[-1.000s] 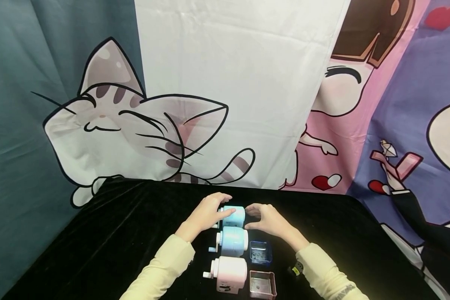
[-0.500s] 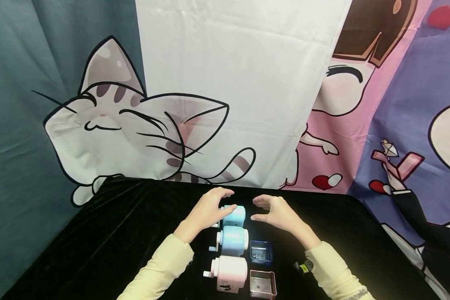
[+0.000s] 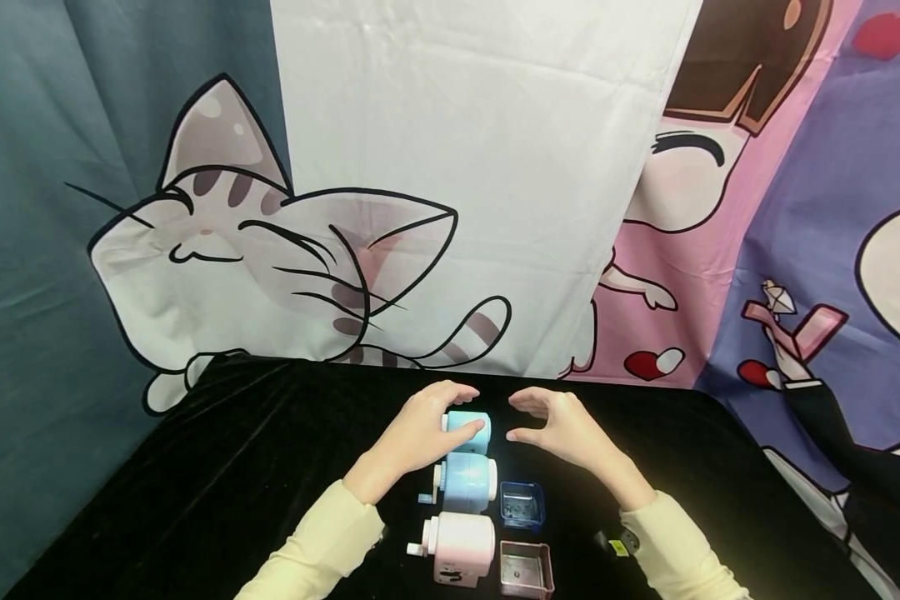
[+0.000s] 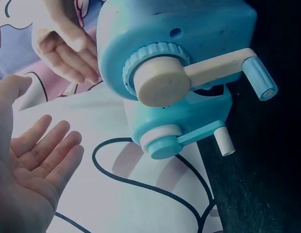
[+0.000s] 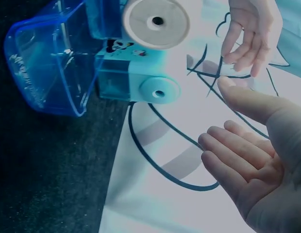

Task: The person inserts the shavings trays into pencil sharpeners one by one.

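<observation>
Three hand-crank pencil sharpeners stand in a column on the black cloth. The far one, light blue [image 3: 466, 421], lies nearest both hands. My left hand [image 3: 420, 427] is held at its left, loosely bent, its thumb overlapping it in the head view. In the left wrist view, the left hand [image 4: 31, 179] appears empty, away from the far sharpener [image 4: 179, 116]. To the right, my right hand [image 3: 566, 427] hovers with thumb and fingers apart, holding nothing. Nearer stand the middle blue sharpener [image 3: 465, 483] and the pink sharpener [image 3: 461, 546], cranks to the left.
A clear blue shavings drawer [image 3: 522, 526] lies right of the middle sharpener. A clear pink drawer [image 3: 527, 592] sits beside the pink one. A small dark object with a yellow patch [image 3: 618, 547] shows by the right sleeve. A printed cloth [image 3: 457, 167] hangs behind the table.
My right hand has moved right, away from the far sharpener, and its fingers have spread wider. My left hand has shifted slightly right. The sharpeners and drawers have stayed in place.
</observation>
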`<control>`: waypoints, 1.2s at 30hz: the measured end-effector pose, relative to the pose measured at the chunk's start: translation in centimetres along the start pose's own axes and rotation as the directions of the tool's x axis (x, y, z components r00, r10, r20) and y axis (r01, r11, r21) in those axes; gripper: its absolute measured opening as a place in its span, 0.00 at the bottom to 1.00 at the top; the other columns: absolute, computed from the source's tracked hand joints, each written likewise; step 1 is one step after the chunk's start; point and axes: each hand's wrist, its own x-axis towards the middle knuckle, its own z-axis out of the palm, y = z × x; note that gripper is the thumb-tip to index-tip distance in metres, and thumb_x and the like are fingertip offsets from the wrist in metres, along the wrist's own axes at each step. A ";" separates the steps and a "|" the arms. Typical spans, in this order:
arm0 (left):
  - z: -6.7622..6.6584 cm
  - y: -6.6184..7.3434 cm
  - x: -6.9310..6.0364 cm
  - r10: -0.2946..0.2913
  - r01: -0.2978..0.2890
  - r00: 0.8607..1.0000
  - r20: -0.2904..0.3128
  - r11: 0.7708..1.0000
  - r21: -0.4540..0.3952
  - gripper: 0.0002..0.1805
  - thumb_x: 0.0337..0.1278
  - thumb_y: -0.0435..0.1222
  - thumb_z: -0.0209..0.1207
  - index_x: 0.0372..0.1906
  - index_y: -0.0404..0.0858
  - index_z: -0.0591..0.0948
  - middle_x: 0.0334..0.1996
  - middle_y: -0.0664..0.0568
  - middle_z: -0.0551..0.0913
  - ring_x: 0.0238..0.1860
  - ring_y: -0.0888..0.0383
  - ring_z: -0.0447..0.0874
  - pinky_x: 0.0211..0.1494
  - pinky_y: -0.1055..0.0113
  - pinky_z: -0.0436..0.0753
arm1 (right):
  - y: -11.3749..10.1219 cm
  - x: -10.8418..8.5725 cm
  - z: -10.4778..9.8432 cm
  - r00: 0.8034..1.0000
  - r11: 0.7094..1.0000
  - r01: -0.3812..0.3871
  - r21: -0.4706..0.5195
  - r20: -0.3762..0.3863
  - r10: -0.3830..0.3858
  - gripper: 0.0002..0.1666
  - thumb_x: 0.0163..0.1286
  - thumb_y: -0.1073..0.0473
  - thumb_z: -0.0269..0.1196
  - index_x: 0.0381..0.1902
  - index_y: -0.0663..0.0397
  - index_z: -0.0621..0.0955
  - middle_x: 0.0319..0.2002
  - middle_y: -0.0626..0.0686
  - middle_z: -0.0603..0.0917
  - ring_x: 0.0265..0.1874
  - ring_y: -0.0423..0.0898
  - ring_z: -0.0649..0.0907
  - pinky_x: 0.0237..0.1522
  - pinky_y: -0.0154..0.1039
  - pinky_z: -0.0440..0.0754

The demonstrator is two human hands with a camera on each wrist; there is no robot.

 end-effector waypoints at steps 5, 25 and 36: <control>-0.2 0.1 -0.3 -0.021 0.021 1.000 0.003 1.000 0.011 0.23 0.57 0.48 0.63 0.55 0.43 0.78 0.49 0.54 0.81 0.52 0.57 0.79 0.56 0.61 0.80 | -0.5 -0.4 -0.5 1.000 1.000 0.012 -0.006 -0.015 -0.012 0.32 0.52 0.49 0.74 0.53 0.55 0.80 0.50 0.54 0.85 0.51 0.51 0.84 0.54 0.47 0.80; 1.4 -1.0 -2.6 -0.042 0.037 0.992 0.119 0.998 0.046 0.24 0.57 0.53 0.62 0.55 0.46 0.78 0.47 0.57 0.81 0.48 0.61 0.78 0.51 0.62 0.81 | -0.4 -3.1 0.7 0.999 0.999 0.037 -0.035 0.006 -0.037 0.32 0.50 0.46 0.75 0.52 0.51 0.80 0.49 0.50 0.86 0.49 0.48 0.85 0.50 0.45 0.82; 2.0 -1.3 -3.4 -0.064 0.061 0.983 0.174 0.998 0.022 0.26 0.56 0.55 0.61 0.55 0.46 0.77 0.48 0.55 0.81 0.47 0.60 0.77 0.53 0.61 0.80 | 0.3 -4.4 1.0 0.998 0.997 0.043 -0.059 0.053 -0.039 0.32 0.51 0.45 0.74 0.52 0.51 0.80 0.49 0.51 0.86 0.49 0.48 0.85 0.50 0.45 0.83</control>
